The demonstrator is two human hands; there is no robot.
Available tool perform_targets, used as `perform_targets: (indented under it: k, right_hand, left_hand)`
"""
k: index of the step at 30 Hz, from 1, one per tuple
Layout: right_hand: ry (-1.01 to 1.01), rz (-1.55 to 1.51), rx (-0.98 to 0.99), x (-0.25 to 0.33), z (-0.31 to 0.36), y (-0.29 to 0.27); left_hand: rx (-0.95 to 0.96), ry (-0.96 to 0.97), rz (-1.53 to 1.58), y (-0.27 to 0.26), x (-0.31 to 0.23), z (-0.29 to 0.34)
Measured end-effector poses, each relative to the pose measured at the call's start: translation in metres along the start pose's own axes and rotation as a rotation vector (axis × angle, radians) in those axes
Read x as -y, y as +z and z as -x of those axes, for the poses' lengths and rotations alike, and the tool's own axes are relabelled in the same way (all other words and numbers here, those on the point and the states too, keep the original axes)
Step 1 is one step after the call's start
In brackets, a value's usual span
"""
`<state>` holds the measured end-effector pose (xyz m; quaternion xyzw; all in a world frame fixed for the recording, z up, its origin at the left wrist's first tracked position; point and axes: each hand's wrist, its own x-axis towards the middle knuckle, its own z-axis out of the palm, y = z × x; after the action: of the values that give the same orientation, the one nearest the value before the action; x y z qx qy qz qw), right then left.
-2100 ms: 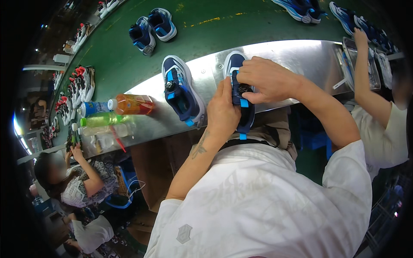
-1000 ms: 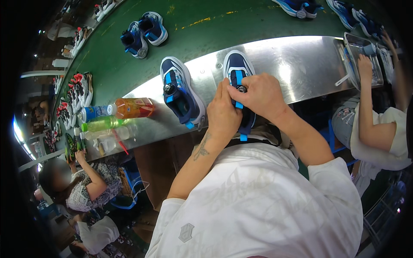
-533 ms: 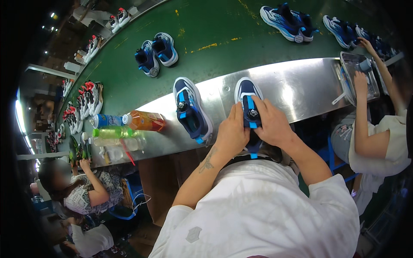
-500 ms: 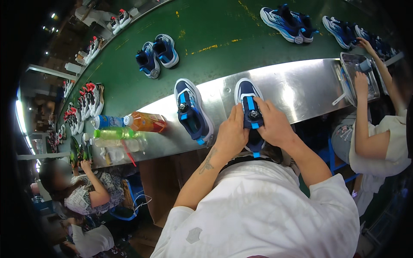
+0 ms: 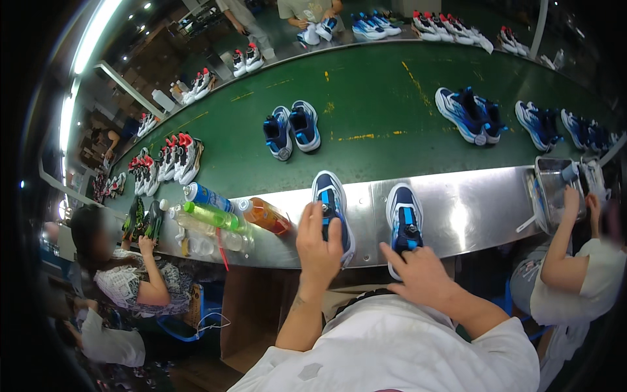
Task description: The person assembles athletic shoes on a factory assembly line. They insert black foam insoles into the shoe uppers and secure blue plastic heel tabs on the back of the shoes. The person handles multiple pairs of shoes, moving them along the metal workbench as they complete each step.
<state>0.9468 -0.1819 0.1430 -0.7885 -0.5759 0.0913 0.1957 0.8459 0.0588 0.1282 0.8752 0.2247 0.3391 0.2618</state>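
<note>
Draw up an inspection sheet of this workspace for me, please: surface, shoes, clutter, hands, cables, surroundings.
Surface: shiny steel ledge beside a green surface with yellow marks.
Shoes: left shoe and right shoe, blue and white, standing apart, toes pointing away.
Clutter: orange bottle and others, left of the shoes.
Hands: left hand over the left shoe, right hand at the right shoe's heel; both open, contact unclear.
Cables: nothing seen for certain.
Surroundings: a co-worker sits at right; more shoes beyond.
</note>
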Motion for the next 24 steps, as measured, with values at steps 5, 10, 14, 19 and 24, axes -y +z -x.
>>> perform_targets:
  k: [5, 10, 14, 19, 24]
  right_hand:
    - [-0.177, 0.172, 0.019, -0.012, -0.041, 0.022]
    - [-0.109, -0.030, 0.128, -0.041, -0.083, 0.009]
    - [-0.069, 0.141, -0.048, -0.070, -0.139, -0.018]
    - [0.043, 0.279, -0.110, -0.124, -0.226, -0.068]
    - [0.023, 0.357, -0.234, -0.163, -0.242, -0.097]
  left_hand:
    - [0.242, -0.370, 0.233, 0.013, 0.033, 0.010]
    - [0.252, -0.500, 0.734, 0.047, 0.055, 0.017]
    - [0.019, -0.482, 0.550, 0.076, 0.127, 0.024]
    - [-0.033, -0.488, 0.649, 0.085, 0.126, 0.016]
    - [-0.040, -0.481, 0.674, 0.078, 0.126, 0.025]
